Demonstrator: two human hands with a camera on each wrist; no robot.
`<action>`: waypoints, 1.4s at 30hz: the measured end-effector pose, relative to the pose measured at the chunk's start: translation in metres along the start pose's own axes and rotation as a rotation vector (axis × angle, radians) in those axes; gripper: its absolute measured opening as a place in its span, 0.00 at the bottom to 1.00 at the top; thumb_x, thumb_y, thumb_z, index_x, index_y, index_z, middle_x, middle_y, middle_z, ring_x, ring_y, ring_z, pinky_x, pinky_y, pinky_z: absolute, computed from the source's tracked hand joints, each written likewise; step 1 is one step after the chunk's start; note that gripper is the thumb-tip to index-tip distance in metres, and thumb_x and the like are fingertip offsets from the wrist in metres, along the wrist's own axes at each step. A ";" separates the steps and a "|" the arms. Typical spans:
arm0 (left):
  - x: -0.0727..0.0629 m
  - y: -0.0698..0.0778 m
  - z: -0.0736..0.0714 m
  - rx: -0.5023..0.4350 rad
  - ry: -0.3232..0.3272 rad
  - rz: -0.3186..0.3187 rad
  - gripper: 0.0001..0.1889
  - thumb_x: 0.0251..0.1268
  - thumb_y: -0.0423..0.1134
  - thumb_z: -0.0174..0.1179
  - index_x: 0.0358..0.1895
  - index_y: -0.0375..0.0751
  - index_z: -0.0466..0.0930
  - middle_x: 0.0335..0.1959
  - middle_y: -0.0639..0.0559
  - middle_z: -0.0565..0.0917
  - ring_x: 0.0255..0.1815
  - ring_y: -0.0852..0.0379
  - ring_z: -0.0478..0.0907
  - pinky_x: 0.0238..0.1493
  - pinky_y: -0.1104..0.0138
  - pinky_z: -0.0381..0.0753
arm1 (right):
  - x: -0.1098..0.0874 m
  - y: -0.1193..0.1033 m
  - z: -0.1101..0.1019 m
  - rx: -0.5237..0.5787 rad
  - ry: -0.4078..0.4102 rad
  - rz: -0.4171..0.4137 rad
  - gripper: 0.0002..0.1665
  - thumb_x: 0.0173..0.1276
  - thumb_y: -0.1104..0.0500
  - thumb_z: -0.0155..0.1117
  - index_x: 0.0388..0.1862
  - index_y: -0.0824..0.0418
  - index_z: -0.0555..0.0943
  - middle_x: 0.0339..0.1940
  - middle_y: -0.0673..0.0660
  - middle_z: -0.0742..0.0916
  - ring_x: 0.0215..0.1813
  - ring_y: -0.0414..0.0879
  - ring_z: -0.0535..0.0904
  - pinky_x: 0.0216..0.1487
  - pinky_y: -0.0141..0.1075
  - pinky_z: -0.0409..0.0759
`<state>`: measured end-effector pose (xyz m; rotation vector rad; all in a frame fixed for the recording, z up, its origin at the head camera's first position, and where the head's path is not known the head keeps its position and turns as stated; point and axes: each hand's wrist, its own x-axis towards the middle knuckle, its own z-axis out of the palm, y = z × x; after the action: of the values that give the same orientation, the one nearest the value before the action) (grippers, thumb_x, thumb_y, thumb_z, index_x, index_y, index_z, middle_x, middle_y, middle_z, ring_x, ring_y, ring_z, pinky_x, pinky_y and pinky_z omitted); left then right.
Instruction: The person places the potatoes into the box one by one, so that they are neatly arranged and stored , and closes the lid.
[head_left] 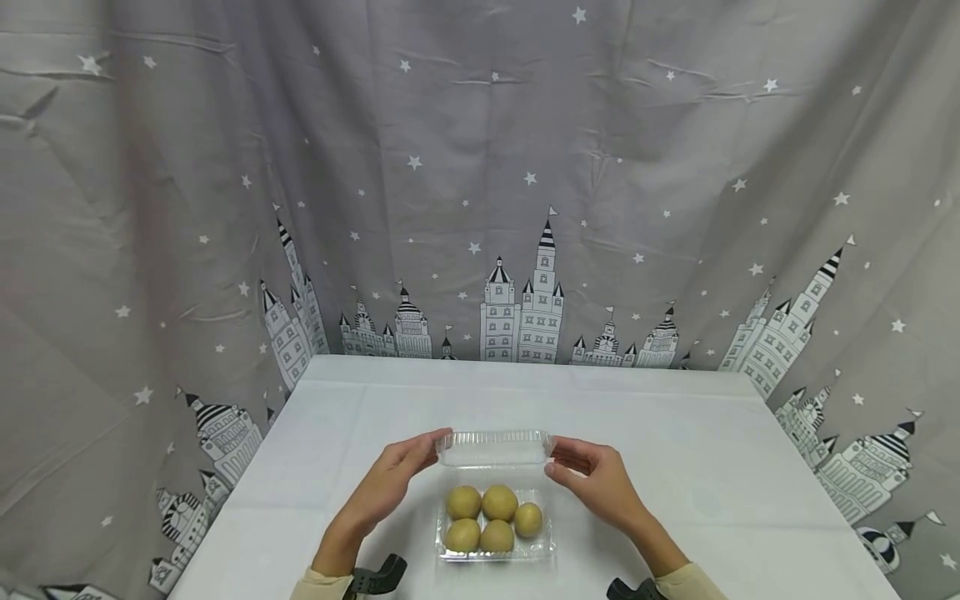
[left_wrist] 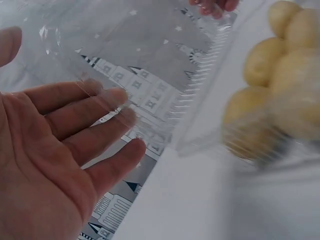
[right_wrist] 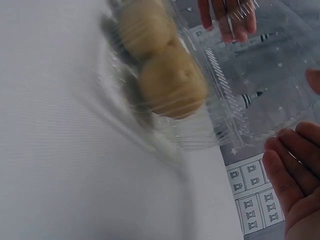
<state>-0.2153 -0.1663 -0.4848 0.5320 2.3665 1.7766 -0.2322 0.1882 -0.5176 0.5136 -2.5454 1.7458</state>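
A clear plastic clamshell container [head_left: 534, 552] lies on the white table, its hinged lid [head_left: 495, 450] raised at the far side. Inside the base sit several round yellow-brown potatoes [head_left: 498, 503], also seen through the plastic in both wrist views. My left hand [head_left: 387, 483] touches the lid's left end, its fingers fairly straight in the left wrist view, with the thumb held apart. At the lid's right end is my right hand [head_left: 596, 483]; its extended fingers [right_wrist: 287, 165] lie along the plastic edge in the right wrist view, the thumb apart from them.
A white cloth [head_left: 697, 467] covers the table. Behind and at both sides hangs a grey curtain [head_left: 450, 242] printed with castles and stars. Dark straps [head_left: 378, 575] sit on both wrists, over beige sleeves.
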 end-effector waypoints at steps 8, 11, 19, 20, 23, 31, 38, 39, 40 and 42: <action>-0.026 -0.006 0.024 0.050 0.091 -0.084 0.28 0.88 0.49 0.56 0.78 0.35 0.75 0.79 0.41 0.78 0.85 0.38 0.69 0.84 0.45 0.67 | -0.036 0.006 -0.001 -0.070 -0.072 -0.094 0.35 0.71 0.55 0.80 0.75 0.60 0.82 0.72 0.57 0.87 0.69 0.58 0.87 0.73 0.40 0.85; -0.034 -0.009 0.032 0.076 0.141 -0.091 0.31 0.82 0.47 0.64 0.79 0.34 0.73 0.80 0.38 0.76 0.84 0.35 0.69 0.82 0.45 0.70 | -0.046 0.008 0.000 -0.102 -0.093 -0.148 0.38 0.69 0.57 0.81 0.77 0.60 0.81 0.74 0.58 0.86 0.70 0.55 0.87 0.72 0.38 0.85; -0.055 -0.018 0.040 0.066 0.138 -0.169 0.40 0.79 0.46 0.68 0.83 0.27 0.63 0.83 0.29 0.68 0.83 0.29 0.68 0.79 0.47 0.75 | -0.064 0.009 0.010 -0.056 -0.047 -0.134 0.32 0.74 0.57 0.78 0.74 0.64 0.82 0.71 0.61 0.88 0.68 0.50 0.88 0.66 0.37 0.88; -0.057 -0.020 0.040 0.059 0.120 -0.181 0.41 0.79 0.46 0.68 0.83 0.26 0.62 0.83 0.28 0.67 0.83 0.29 0.68 0.79 0.47 0.75 | -0.066 0.009 0.012 -0.043 -0.029 -0.105 0.31 0.75 0.57 0.77 0.73 0.64 0.82 0.70 0.61 0.88 0.67 0.50 0.89 0.65 0.36 0.89; -0.064 -0.025 0.040 0.039 0.052 -0.210 0.42 0.81 0.47 0.66 0.82 0.22 0.60 0.82 0.23 0.67 0.81 0.26 0.70 0.77 0.47 0.76 | -0.069 0.009 0.015 0.032 -0.005 0.005 0.30 0.75 0.56 0.77 0.71 0.68 0.83 0.69 0.65 0.88 0.67 0.54 0.89 0.64 0.35 0.89; -0.071 -0.034 0.041 -0.036 -0.012 -0.231 0.38 0.81 0.46 0.65 0.78 0.17 0.65 0.74 0.21 0.76 0.72 0.28 0.81 0.68 0.56 0.87 | -0.075 0.007 0.017 0.175 -0.103 0.224 0.34 0.77 0.53 0.75 0.70 0.76 0.80 0.66 0.73 0.87 0.65 0.59 0.90 0.60 0.34 0.90; -0.071 -0.033 0.042 -0.111 0.020 -0.297 0.35 0.78 0.45 0.69 0.72 0.18 0.73 0.67 0.25 0.84 0.62 0.36 0.89 0.57 0.58 0.93 | -0.073 0.007 0.016 0.205 -0.140 0.328 0.34 0.78 0.53 0.74 0.68 0.79 0.80 0.60 0.71 0.91 0.58 0.58 0.93 0.53 0.36 0.93; -0.072 -0.034 0.043 -0.126 0.026 -0.304 0.34 0.77 0.44 0.70 0.72 0.18 0.74 0.66 0.26 0.85 0.62 0.36 0.90 0.56 0.58 0.93 | -0.073 0.007 0.016 0.214 -0.143 0.338 0.33 0.78 0.53 0.74 0.68 0.79 0.80 0.59 0.71 0.91 0.57 0.58 0.94 0.52 0.37 0.94; -0.072 -0.034 0.043 -0.135 0.031 -0.308 0.33 0.77 0.44 0.70 0.71 0.19 0.75 0.64 0.27 0.86 0.61 0.37 0.90 0.55 0.58 0.94 | -0.073 0.007 0.015 0.220 -0.146 0.345 0.33 0.78 0.54 0.74 0.66 0.80 0.80 0.58 0.71 0.92 0.56 0.58 0.94 0.51 0.37 0.94; -0.072 -0.034 0.042 -0.158 0.035 -0.313 0.31 0.76 0.42 0.71 0.70 0.19 0.76 0.62 0.29 0.88 0.59 0.39 0.91 0.54 0.59 0.94 | -0.072 0.006 0.014 0.229 -0.152 0.351 0.31 0.77 0.55 0.74 0.65 0.81 0.81 0.56 0.71 0.92 0.55 0.57 0.94 0.50 0.37 0.94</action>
<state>-0.1416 -0.1622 -0.5368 0.1024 2.1603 1.8156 -0.1630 0.1960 -0.5427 0.2157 -2.6850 2.2112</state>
